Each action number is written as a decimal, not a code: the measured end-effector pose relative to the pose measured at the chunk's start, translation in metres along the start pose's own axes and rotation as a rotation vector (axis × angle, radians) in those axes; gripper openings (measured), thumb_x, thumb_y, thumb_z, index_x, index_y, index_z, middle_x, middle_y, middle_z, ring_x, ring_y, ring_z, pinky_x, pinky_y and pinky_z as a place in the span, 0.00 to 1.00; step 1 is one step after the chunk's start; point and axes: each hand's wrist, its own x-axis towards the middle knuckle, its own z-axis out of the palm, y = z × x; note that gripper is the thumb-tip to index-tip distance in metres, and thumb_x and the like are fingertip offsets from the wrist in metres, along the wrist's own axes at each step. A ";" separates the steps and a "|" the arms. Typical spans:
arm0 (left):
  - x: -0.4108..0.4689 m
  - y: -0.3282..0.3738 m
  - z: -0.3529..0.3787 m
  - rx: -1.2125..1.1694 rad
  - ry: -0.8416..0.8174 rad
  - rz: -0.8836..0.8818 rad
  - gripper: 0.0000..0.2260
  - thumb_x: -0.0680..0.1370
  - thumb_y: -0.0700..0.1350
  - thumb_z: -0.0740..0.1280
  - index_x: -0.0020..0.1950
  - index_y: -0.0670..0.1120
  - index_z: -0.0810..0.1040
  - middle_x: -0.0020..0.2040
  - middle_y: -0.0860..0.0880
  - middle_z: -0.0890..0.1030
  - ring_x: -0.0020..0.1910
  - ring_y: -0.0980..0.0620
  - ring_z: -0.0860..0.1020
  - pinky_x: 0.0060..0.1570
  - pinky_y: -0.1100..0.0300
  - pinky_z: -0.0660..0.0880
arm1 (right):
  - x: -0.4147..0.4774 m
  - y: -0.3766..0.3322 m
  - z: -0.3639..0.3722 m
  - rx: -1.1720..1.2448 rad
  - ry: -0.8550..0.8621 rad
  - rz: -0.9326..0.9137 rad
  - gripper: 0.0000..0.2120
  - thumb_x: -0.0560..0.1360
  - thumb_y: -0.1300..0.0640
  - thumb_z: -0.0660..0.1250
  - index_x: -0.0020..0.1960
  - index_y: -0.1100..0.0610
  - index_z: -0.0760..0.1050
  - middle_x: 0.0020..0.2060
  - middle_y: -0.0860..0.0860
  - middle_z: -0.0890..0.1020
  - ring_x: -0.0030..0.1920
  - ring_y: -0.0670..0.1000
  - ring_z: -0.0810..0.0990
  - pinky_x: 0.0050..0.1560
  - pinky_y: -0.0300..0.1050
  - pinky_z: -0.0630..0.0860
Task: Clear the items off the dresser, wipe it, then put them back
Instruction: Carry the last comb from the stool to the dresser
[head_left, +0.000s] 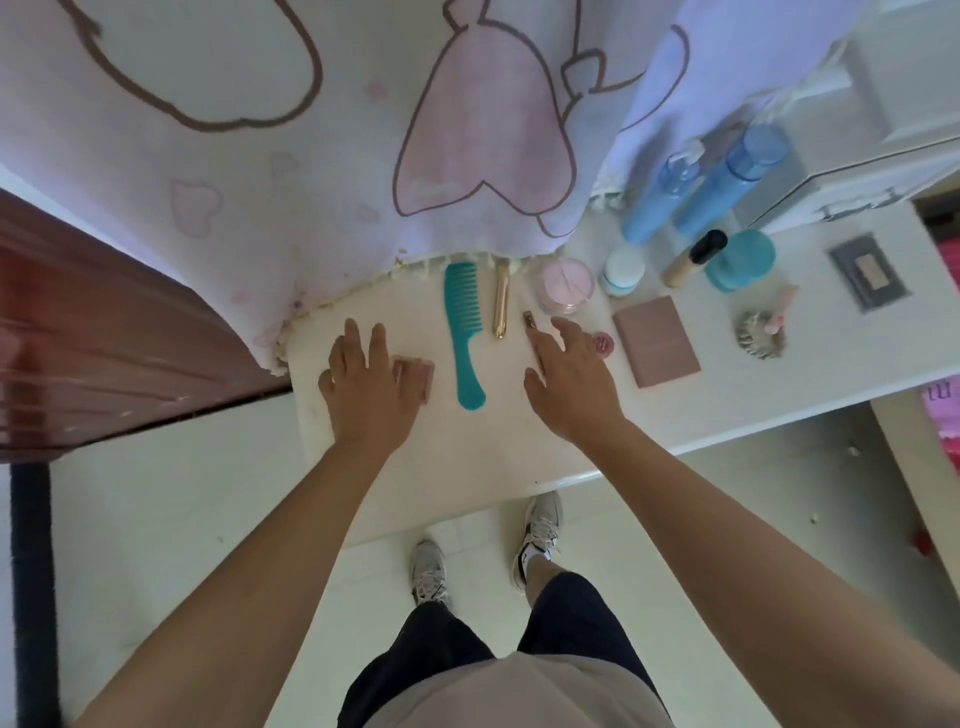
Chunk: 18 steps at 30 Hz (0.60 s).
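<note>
Plainly, the right hand (569, 379) was the nearer one to the small metal clipper (529, 319), which lay on the table (467, 457) just beyond its index fingertip, long axis running away from the person. Its fingers (563, 330) were spread wide, holding nothing. The left hand (363, 384) rested flat, fingers straight, partly over a pink clip (415, 376); the teal comb (464, 332) lay between the hands.
</note>
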 end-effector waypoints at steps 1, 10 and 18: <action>-0.001 -0.002 -0.015 0.009 0.034 0.010 0.30 0.81 0.59 0.54 0.79 0.47 0.55 0.79 0.42 0.51 0.77 0.41 0.52 0.72 0.40 0.53 | 0.002 -0.007 -0.012 -0.012 0.024 -0.023 0.25 0.78 0.53 0.64 0.74 0.54 0.66 0.74 0.58 0.63 0.71 0.61 0.65 0.62 0.56 0.71; -0.067 -0.074 -0.157 0.121 0.524 -0.090 0.28 0.81 0.60 0.54 0.77 0.47 0.60 0.78 0.40 0.55 0.77 0.40 0.52 0.70 0.33 0.51 | 0.013 -0.146 -0.071 0.011 0.142 -0.534 0.24 0.82 0.51 0.57 0.76 0.56 0.63 0.77 0.59 0.58 0.77 0.60 0.55 0.75 0.57 0.58; -0.223 -0.197 -0.206 0.136 0.689 -0.543 0.29 0.81 0.61 0.50 0.77 0.47 0.58 0.79 0.41 0.52 0.77 0.39 0.50 0.72 0.33 0.49 | -0.064 -0.316 -0.026 0.107 0.029 -1.036 0.24 0.80 0.53 0.60 0.75 0.57 0.66 0.76 0.59 0.61 0.77 0.59 0.59 0.75 0.54 0.58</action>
